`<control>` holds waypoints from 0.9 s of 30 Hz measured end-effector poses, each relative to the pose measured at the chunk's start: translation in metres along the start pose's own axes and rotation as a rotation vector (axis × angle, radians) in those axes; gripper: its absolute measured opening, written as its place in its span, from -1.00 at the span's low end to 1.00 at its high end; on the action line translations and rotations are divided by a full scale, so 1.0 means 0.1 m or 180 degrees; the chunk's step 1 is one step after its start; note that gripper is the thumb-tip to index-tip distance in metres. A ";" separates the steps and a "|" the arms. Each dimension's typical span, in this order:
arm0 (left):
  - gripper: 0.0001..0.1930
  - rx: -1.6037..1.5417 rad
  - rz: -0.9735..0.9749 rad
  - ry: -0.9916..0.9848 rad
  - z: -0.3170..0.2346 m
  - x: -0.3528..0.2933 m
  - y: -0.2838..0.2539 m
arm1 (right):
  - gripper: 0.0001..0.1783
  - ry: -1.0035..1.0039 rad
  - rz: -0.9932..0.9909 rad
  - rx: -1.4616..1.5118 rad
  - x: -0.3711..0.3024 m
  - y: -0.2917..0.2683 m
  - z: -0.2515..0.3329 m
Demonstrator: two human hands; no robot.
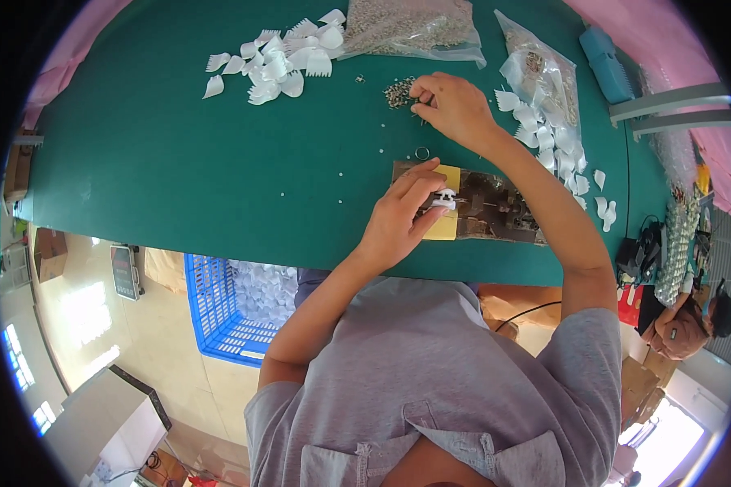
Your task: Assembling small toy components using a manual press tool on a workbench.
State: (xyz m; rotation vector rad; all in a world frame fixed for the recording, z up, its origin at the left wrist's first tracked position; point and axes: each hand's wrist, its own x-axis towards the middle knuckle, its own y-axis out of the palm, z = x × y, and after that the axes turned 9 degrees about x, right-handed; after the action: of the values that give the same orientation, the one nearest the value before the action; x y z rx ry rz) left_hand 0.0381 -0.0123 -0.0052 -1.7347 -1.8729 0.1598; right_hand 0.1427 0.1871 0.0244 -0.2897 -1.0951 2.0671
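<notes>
My left hand [400, 213] is closed, with thumb and fingers pinching a small white plastic piece [444, 199] at the yellow part of a dark fixture [495, 204] near the table's front edge. Farther out, my right hand [449, 105] has its fingertips drawn together at a little heap of small metal parts [398, 93]. Whether a part sits between those fingertips is hidden. A metal ring [421, 152] lies between the heap and the fixture.
White comb-edged pieces [280, 61] are piled at the far left, more [548, 142] at the right. Clear bags of metal parts [414, 28] lie at the back. A blue box [605, 65] stands far right. Below the table edge is a blue basket [211, 316]. Another person [681, 329] is at right.
</notes>
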 end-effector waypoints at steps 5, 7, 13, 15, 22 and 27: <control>-0.67 -0.0168 0.0090 -0.0069 -0.02 0.01 -0.03 | -0.84 -0.0158 0.0054 -0.0100 0.06 0.08 -0.22; -0.67 -0.0165 0.0102 -0.0127 -0.01 0.00 -0.05 | -0.87 -0.0475 0.0054 -0.0232 0.07 0.04 -0.17; -0.66 -0.0039 0.0008 0.0071 0.03 0.00 -0.01 | -0.88 -0.0132 -0.0087 0.0383 -0.01 -0.21 -0.17; -0.66 -0.0086 0.0028 -0.0019 0.01 0.00 -0.03 | -0.88 -0.0212 0.0013 0.0412 0.01 -0.15 -0.16; -0.65 0.0007 -0.0018 0.0046 0.02 -0.01 -0.01 | -0.90 -0.0676 0.0160 -0.0605 0.03 0.00 -0.18; -0.66 -0.0051 -0.0021 0.0054 0.02 0.00 0.00 | -0.88 -0.0135 0.0180 0.0058 -0.11 -0.18 -0.07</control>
State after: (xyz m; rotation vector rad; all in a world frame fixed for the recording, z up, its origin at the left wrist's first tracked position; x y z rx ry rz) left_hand 0.0374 -0.0118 -0.0065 -1.7352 -1.8723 0.1275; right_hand 0.1630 0.1899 0.0323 -0.2720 -1.1043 2.1409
